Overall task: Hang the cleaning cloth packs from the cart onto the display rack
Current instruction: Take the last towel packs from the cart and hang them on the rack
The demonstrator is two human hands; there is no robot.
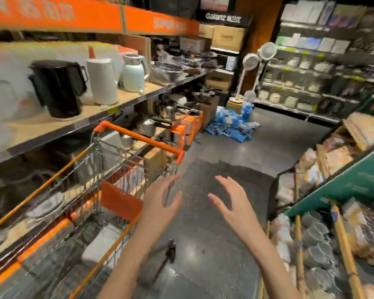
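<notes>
An orange-handled wire shopping cart (138, 139) stands at the left of the aisle, with a white pack (102, 242) lying in its basket. My left hand (160, 203) hovers open beside the cart's near corner, fingers spread, touching nothing. My right hand (231, 199) is also open, raised over the floor to the right of the cart. A display rack (307, 190) with hanging packs in beige and pale wrappers stands at the right. The picture is blurred by motion.
Shelves at the left hold kettles (58, 87), a paper towel roll and pots. A heap of blue packs (233, 124) lies on the floor ahead. White fans (251, 61) stand further back. Wooden handles (343, 251) lean at the lower right. Grey floor runs between cart and rack.
</notes>
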